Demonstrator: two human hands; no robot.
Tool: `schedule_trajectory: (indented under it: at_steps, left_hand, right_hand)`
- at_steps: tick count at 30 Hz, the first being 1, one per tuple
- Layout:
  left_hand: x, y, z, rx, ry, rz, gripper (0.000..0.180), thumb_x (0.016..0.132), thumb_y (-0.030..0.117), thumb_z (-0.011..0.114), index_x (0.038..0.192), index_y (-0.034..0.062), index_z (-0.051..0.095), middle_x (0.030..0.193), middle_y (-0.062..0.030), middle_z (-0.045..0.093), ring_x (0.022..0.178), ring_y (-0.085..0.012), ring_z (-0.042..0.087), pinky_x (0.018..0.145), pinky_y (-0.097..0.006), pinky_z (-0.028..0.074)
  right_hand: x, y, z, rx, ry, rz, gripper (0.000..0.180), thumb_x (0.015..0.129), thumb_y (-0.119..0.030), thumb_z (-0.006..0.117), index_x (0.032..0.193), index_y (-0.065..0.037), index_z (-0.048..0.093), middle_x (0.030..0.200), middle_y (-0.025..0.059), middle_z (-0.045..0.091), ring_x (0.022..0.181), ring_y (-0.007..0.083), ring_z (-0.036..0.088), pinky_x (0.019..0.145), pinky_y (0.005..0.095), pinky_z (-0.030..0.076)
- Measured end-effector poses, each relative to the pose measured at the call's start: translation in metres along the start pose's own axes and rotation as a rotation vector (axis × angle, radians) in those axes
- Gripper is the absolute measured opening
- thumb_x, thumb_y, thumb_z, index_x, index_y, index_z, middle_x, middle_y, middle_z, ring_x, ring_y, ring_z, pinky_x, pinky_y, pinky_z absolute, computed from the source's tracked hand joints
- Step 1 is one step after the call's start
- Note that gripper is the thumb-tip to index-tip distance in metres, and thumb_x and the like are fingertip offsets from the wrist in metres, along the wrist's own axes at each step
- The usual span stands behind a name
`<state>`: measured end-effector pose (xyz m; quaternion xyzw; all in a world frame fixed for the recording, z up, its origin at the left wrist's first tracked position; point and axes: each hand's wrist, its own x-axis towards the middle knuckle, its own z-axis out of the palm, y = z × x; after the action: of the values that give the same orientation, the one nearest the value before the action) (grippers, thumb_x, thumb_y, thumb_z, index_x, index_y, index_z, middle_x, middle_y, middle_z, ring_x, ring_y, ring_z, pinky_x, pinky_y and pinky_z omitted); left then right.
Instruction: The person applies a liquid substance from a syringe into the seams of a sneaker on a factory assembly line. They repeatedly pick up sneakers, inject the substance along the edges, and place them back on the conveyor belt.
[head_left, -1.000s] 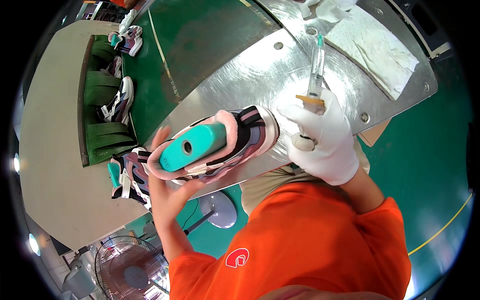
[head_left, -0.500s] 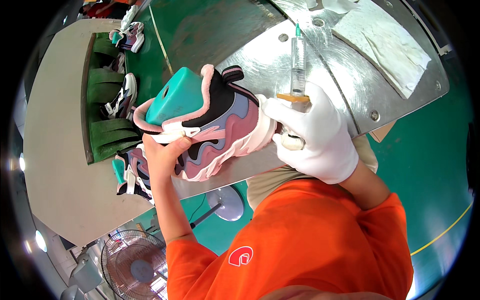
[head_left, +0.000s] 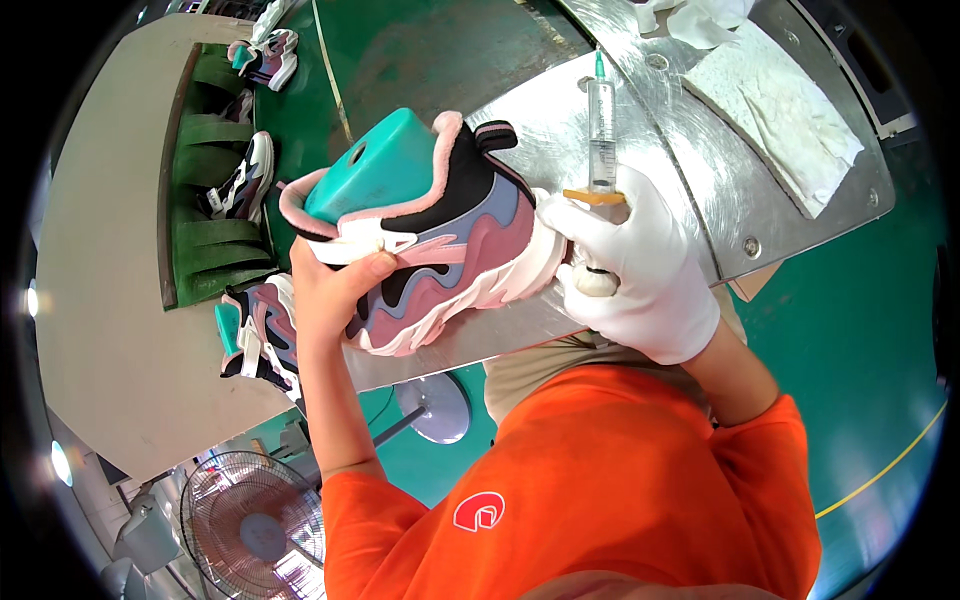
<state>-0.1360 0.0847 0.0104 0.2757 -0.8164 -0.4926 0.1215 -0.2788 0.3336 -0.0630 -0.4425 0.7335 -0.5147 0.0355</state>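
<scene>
A chunky sneaker (head_left: 480, 235) in pink, mauve, blue-grey and black, with a teal shoe last (head_left: 375, 165) inside it, is tilted over the metal table. My bare left hand (head_left: 335, 285) grips it at the tongue and strap, thumb on top. My right hand (head_left: 640, 270), in a white glove, is closed round a clear syringe (head_left: 602, 130). Its green tip points away from me, and its tan flange sits by my fingers. A pale rounded piece (head_left: 595, 282) shows between those fingers. The gloved fingertips meet the white heel of the sole.
White cloths (head_left: 785, 115) lie on the right of the metal table (head_left: 540, 110). At left, a conveyor with green flaps (head_left: 215, 150) carries several similar shoes, beside a beige surface (head_left: 110, 200). One sneaker (head_left: 262, 335) stands near my left forearm. A fan (head_left: 262, 535) is at lower left.
In the view, the sneaker and my left hand sit slightly higher and further right. My right hand stays at the heel with the syringe. Much of the surroundings has shifted with the head.
</scene>
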Motion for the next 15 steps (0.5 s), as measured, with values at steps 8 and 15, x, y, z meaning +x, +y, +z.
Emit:
schedule_trajectory:
  at_steps: [8, 15]
  left_hand:
    - [0.006, 0.004, 0.0, -0.028, -0.056, -0.008, 0.07, 0.07, 0.026, 0.081, 0.126, -0.0028, 0.052, 0.109, -0.0073, 0.065, 0.096, -0.0147, 0.062, 0.087, -0.029, 0.05]
    - [0.01, 0.013, 0.001, -0.048, -0.076, 0.021, 0.072, 0.072, 0.024, 0.08, 0.131, -0.0016, 0.049, 0.11, -0.0086, 0.064, 0.101, -0.0146, 0.062, 0.089, -0.029, 0.049]
  right_hand:
    - [-0.006, 0.008, -0.005, 0.157, 0.144, 0.146, 0.049, 0.066, -0.006, 0.073, 0.114, -0.011, 0.064, 0.115, 0.0176, 0.053, 0.086, 0.0251, 0.06, 0.075, 0.0335, 0.052]
    - [-0.008, 0.006, -0.013, 0.184, 0.249, 0.242, 0.051, 0.067, -0.003, 0.076, 0.116, -0.01, 0.063, 0.117, 0.0107, 0.054, 0.09, 0.0204, 0.059, 0.079, 0.031, 0.051]
